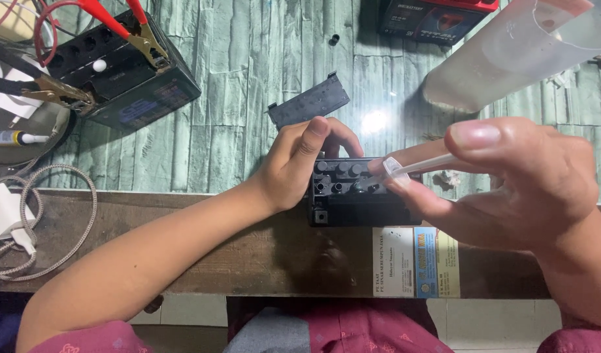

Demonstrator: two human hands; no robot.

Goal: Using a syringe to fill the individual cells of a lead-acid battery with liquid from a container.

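Observation:
A small black battery (359, 199) with a row of open filler holes on top sits at the near edge of the glass counter. My left hand (300, 160) grips its left end and steadies it. My right hand (516, 180) pinches a thin clear tube (411, 167), its tip over the holes on the battery's right side. The tube leads up to a tilted clear plastic bottle (503, 52) at the upper right. A dark grey cover strip (310, 101) lies on the counter just behind my left hand.
A larger black battery (127, 78) with red and black clamps (140, 36) stands at the upper left. A third battery box (438, 19) is at the top edge. A white charger and braided cable (26, 222) lie at the left. A paper label (415, 261) is on the wooden front.

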